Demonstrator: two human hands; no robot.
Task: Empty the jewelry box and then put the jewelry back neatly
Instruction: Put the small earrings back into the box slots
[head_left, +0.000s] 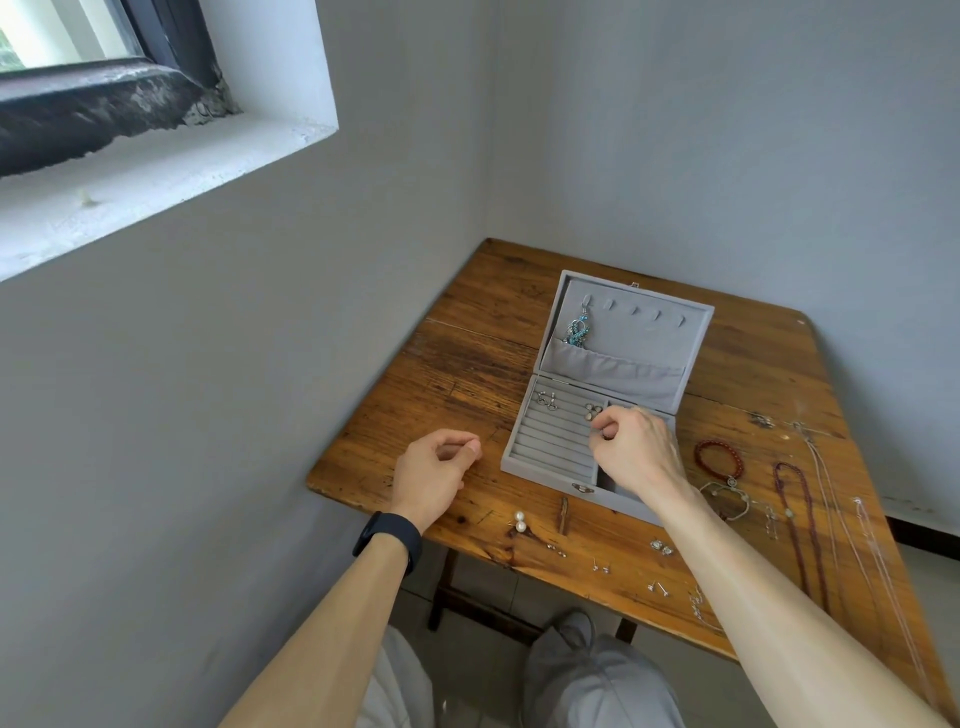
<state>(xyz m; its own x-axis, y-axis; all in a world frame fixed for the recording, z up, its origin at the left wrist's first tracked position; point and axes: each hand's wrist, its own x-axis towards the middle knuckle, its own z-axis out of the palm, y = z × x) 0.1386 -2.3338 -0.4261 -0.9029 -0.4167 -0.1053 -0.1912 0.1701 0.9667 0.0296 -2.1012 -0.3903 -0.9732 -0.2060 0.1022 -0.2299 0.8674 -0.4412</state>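
The jewelry box (550, 453) is lying open on the worktop (467, 374), with its lid standing back. The right grip (636, 449) is hovering over the ring rows, just beside a pair of earrings (592, 410). Its thumb and forefinger are pinching together; anything between them is too small to tell. The left grip (434, 473) is resting loosely curled on the worktop left of the box, holding nothing.

One head-worn wide-angle view, tilted forward and down.
The wooden table (467, 364) is viewed closely from above its near edge, toward the wall corner (488, 156), with the jewelry box (639, 338) framed near centre.
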